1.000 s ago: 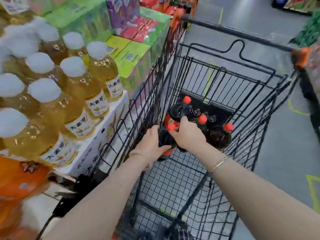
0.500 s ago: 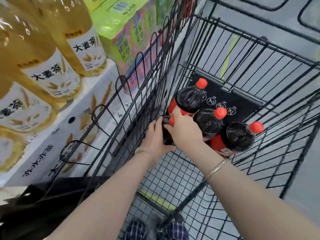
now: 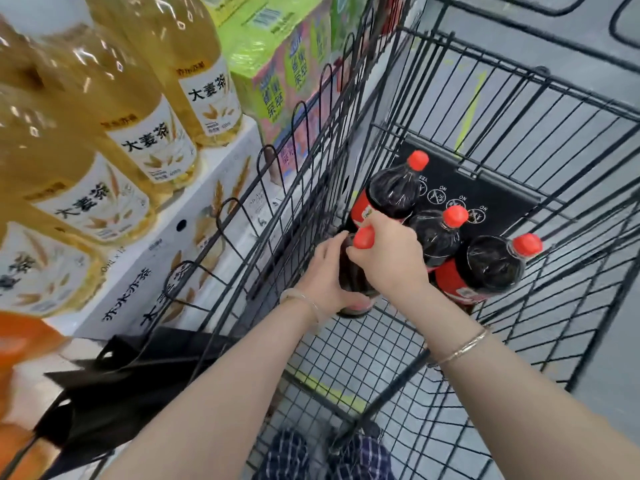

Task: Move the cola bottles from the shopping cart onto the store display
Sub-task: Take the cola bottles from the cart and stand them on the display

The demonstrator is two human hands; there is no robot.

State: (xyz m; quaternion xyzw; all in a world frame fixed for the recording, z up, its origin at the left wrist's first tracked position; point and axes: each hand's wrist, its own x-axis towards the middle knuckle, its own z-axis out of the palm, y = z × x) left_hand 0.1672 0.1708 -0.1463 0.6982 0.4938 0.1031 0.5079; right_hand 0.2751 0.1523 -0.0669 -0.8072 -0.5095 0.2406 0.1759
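Both hands (image 3: pixel 389 261) grip cola bottle (image 3: pixel 353 271).

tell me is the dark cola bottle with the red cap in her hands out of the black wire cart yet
Not yet. The dark cola bottle with the red cap is inside the black wire shopping cart, gripped by the left hand and right hand.

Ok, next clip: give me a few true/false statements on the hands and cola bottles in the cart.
1. Both hands hold one cola bottle. True: left hand grips its body, right hand its neck.
2. Three other cola bottles stand in the shopping cart. True.
3. The cola caps are white. False: red.
4. The yellow tea bottles are inside the cart. False: they stand on the display outside it.
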